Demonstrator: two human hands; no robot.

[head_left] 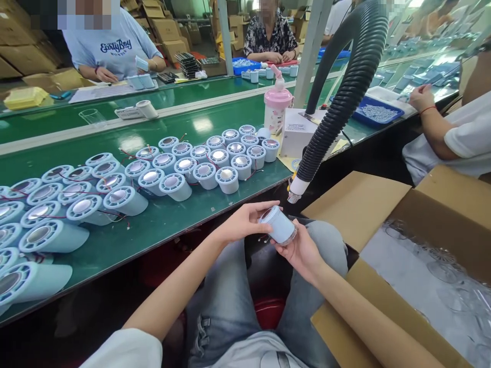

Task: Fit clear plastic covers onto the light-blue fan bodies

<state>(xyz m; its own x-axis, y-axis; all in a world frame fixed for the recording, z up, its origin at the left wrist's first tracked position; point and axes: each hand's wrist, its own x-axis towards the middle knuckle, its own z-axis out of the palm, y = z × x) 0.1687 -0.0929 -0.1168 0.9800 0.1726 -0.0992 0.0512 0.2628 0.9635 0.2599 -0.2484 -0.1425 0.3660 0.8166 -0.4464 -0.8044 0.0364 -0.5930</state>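
Left hand (249, 221) and right hand (301, 250) clasp a smooth blue cylinder (283, 225); beyond them, a glossy green bench (169, 220); above, a ribbed black hose (347, 97); rightward, an open cardboard box (360, 204).

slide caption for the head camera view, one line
Left hand and right hand hold a light-blue cylinder in front of a green bench bearing rows of similar cylinders.

A pale-blue cylinder (283, 228) is held tilted leftward.
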